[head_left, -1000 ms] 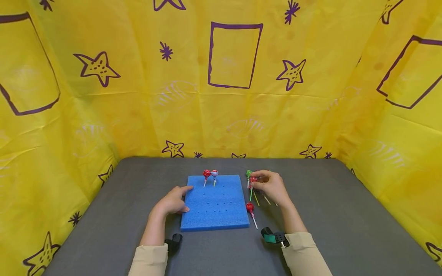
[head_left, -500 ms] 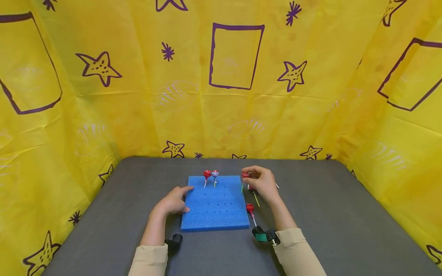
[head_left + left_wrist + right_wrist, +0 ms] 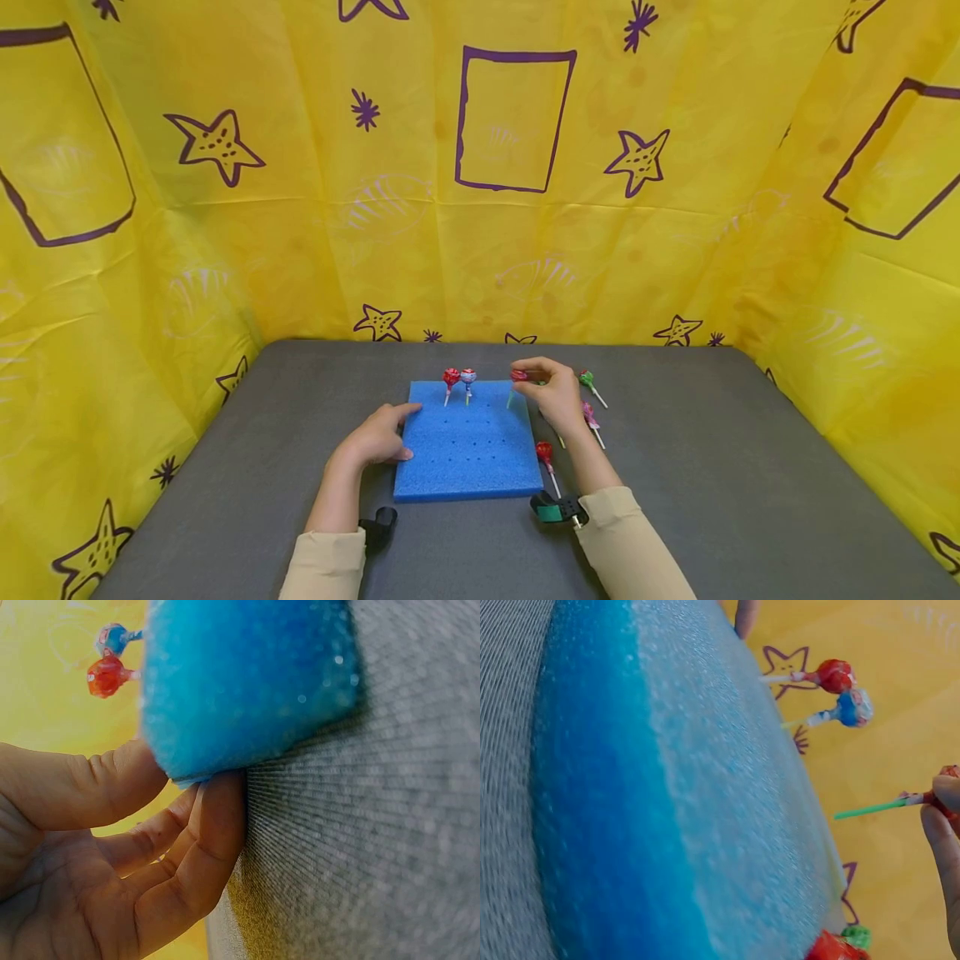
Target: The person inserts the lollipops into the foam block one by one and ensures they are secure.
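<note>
One red lollipop (image 3: 518, 376), pinched by right fingers (image 3: 945, 851), hovers over blue foam (image 3: 467, 477) that outspread left fingers (image 3: 204, 847) touch.

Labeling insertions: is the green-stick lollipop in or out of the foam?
Out: in the right wrist view, its green stick ends short of the foam.

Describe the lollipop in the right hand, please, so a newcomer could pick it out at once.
Find the blue foam board on the dark table. Near its far right corner, the right hand pinches a red-wrapped lollipop. Its green stick sets it apart from the red lollipop and blue lollipop standing in the board, whose sticks are white and yellow.
</note>
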`<state>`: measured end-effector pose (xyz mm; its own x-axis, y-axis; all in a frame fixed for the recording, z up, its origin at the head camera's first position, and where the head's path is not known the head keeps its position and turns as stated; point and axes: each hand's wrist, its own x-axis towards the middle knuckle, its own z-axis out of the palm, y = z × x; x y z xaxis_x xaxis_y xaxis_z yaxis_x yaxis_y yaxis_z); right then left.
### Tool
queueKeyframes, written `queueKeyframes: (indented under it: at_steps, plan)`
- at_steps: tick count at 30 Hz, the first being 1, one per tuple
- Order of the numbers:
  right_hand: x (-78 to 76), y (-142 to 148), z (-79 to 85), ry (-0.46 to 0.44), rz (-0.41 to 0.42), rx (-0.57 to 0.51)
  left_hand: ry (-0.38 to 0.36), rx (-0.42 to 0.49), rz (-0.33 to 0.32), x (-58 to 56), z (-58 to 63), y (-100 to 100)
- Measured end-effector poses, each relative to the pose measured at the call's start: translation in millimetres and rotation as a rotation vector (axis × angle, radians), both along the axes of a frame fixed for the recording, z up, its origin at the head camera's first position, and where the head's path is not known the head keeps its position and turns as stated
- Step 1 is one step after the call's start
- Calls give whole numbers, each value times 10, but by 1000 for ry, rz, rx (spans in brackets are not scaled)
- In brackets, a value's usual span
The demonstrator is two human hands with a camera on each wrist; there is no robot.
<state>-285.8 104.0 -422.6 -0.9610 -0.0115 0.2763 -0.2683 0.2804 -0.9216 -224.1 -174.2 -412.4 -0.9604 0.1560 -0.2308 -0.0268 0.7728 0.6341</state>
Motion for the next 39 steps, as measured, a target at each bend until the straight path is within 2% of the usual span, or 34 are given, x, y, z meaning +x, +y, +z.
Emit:
queueKeyframes:
  at_steps: [11, 30, 39]
  plan:
    - [-35, -137, -58, -14, -15, -75, 6, 0, -1, -3, -1, 0]
    - [-60, -227, -144, -13, -9, -45, 3, -10, 2, -7, -8, 8]
    - [-52, -238, -174, -12, 23, -1, 1, -8, 1, -4, -1, 6]
